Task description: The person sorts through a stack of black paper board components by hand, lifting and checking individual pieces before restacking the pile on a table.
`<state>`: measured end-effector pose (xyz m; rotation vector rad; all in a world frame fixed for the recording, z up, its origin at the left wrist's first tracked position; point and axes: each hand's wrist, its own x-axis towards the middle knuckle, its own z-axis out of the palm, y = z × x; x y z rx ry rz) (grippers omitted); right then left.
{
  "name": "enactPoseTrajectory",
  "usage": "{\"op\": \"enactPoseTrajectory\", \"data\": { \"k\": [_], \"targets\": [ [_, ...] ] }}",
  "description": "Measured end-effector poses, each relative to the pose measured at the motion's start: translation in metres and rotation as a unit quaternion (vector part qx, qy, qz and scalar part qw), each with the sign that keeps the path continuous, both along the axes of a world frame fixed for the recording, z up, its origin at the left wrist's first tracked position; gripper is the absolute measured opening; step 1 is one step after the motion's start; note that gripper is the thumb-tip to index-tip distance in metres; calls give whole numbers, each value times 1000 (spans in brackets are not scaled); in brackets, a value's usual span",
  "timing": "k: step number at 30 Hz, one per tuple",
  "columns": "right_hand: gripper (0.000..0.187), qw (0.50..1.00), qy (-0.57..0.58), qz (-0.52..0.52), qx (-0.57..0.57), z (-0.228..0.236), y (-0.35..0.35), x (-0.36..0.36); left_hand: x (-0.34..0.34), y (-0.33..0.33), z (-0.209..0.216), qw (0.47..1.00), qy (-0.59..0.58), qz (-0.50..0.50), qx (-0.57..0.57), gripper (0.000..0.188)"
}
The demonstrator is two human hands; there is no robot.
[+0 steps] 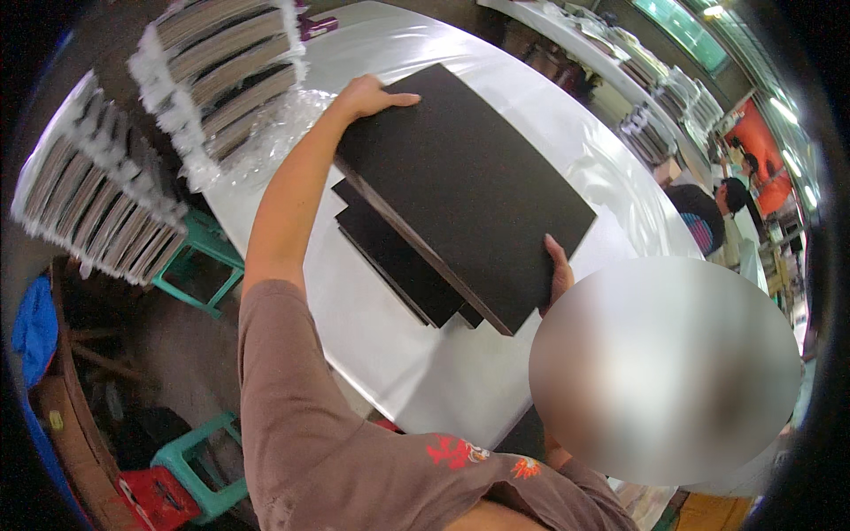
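Both hands hold a thick, flat rectangular black stack [465, 190] by opposite ends, tilted above the table; its long edge shows thin layers. My left hand [374, 97] grips the far left end, the thumb on top and the other fingers out of sight underneath. At the near right end my right hand [558, 273] has its thumb against the edge, the rest of it mostly hidden. Partly covered below lie more black flat boards [390, 257] on the white-covered table [381, 354].
Tall stacks of wrapped flat sheets [106, 186] stand on a green stool [199, 257] at left, with another wrapped stack [235, 80] behind. Clear plastic film [283, 133] lies beside it. A second green stool [199, 469] is lower left. Other people [699, 212] are at the right.
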<state>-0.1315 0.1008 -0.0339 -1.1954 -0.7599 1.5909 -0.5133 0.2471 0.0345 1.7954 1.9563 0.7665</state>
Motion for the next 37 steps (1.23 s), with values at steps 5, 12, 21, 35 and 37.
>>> {"op": "enactPoseTrajectory", "data": {
  "k": [5,12,21,35,37],
  "targets": [
    [65,996,-63,6,-70,-12,10,-28,-11,19,-53,991,-40,-7,-126,77],
    [60,994,28,12,-106,-20,16,-16,3,5,-84,993,-57,-4,-99,80],
    [80,886,-428,61,171,-12,-108,73,30,-41,-79,911,290,31,293,67],
    [82,803,-432,-344,-224,-101,-373,379,422,-344,-223,742,-581,-48,-331,84],
    [78,897,-227,-320,-202,-111,-382,410,425,-329,-214,678,-590,-133,-418,93]
  ]
}}
